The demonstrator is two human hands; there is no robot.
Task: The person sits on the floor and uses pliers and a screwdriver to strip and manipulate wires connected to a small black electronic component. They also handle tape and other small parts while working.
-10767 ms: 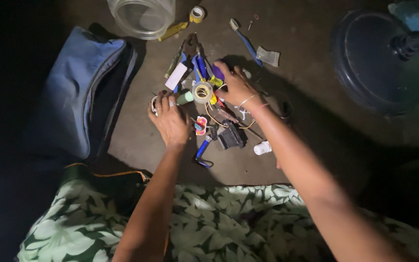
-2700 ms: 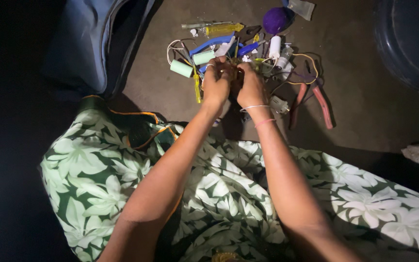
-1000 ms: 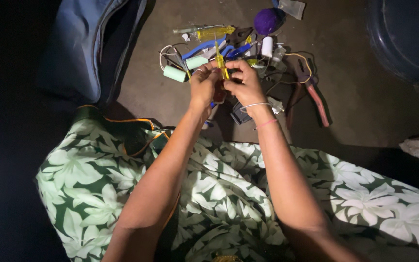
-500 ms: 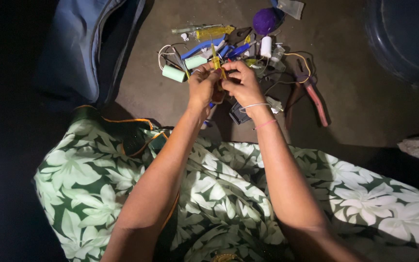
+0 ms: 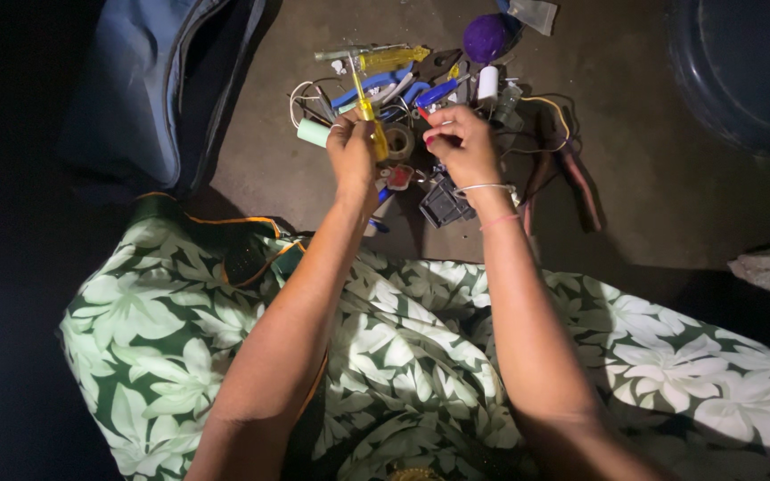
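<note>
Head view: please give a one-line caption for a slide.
Left hand grips a yellow screwdriver; right hand pinches above scattered tools.

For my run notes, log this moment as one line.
left hand: grips yellow screwdriver | right hand: pinched shut, item hidden | below: tool pile on floor

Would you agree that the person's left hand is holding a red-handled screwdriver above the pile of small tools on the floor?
Not quite: in the head view the left hand grips a slim yellow-handled screwdriver, not a red one, above the pile of small tools on the floor.
</note>
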